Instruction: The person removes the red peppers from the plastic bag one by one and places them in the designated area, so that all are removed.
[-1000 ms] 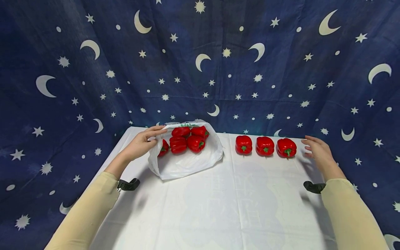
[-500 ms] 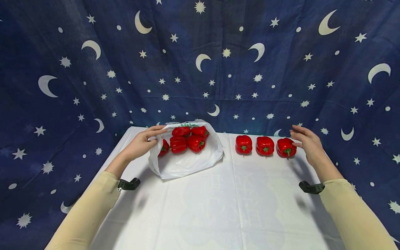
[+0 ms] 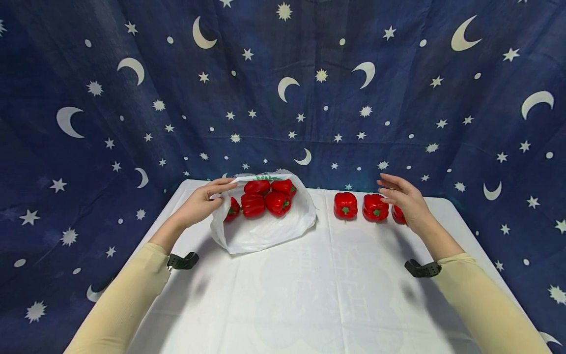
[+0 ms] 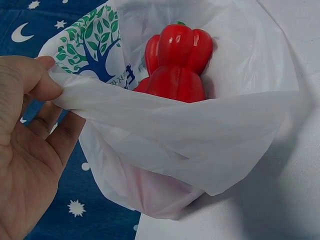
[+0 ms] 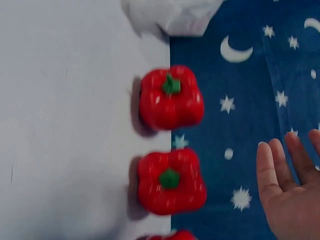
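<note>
My left hand [image 3: 200,202] pinches the rim of a white plastic bag [image 3: 265,237] between thumb and fingers and holds its mouth open. Several red bell peppers [image 3: 277,202] lie inside it, partly hidden by the bag's wall in the left wrist view. To the right of the bag, three more stand in a row: a left bell pepper [image 3: 345,205], a middle one and a right one. Over the right end of the row hovers my right hand [image 3: 408,201], fingers extended and holding nothing. It hides part of the right bell pepper [image 3: 398,214].
A white cloth covers the table [image 3: 300,300]. Behind it hangs a dark blue curtain [image 3: 318,98] with moons and stars, close to the table's back edge. Green tree printing [image 4: 92,45] shows on the bag. Dark straps [image 3: 182,261] circle both wrists.
My right hand has moved left, from beside the right end of the row to above the right and middle bell peppers. The left hand and the bag have stayed in place.
</note>
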The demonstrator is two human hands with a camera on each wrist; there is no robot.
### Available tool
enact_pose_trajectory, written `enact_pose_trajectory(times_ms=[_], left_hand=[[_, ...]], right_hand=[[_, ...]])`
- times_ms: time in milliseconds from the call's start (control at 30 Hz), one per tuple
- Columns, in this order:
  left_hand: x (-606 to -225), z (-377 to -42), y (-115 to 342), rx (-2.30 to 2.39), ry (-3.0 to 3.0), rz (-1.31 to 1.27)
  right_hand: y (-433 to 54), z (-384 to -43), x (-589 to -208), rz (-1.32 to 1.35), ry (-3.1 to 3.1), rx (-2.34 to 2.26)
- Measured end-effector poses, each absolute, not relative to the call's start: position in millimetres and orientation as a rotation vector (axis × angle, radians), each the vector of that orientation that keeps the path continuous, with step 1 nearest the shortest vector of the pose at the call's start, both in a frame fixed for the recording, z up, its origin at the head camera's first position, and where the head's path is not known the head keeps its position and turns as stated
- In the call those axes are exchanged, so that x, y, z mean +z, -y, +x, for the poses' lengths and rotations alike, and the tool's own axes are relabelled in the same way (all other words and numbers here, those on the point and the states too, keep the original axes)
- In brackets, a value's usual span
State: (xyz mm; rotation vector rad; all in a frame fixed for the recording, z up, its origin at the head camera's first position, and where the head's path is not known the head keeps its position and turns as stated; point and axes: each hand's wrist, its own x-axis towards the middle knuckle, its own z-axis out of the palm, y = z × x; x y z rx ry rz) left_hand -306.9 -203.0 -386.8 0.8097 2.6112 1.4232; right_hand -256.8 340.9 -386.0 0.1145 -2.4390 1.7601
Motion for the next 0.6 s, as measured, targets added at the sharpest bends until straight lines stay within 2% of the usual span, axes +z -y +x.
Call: enact_pose_trajectory(times_ms=[333, 600], left_hand=[[-386, -306, 202, 1.424, -2.611, 0.804], [-366, -288, 191, 1.432, -2.594, 0.812]], right_hand=[[-294, -258, -383, 0.358, 2.486, 1.903], [-253, -260, -387, 0.587, 2.526, 2.035]])
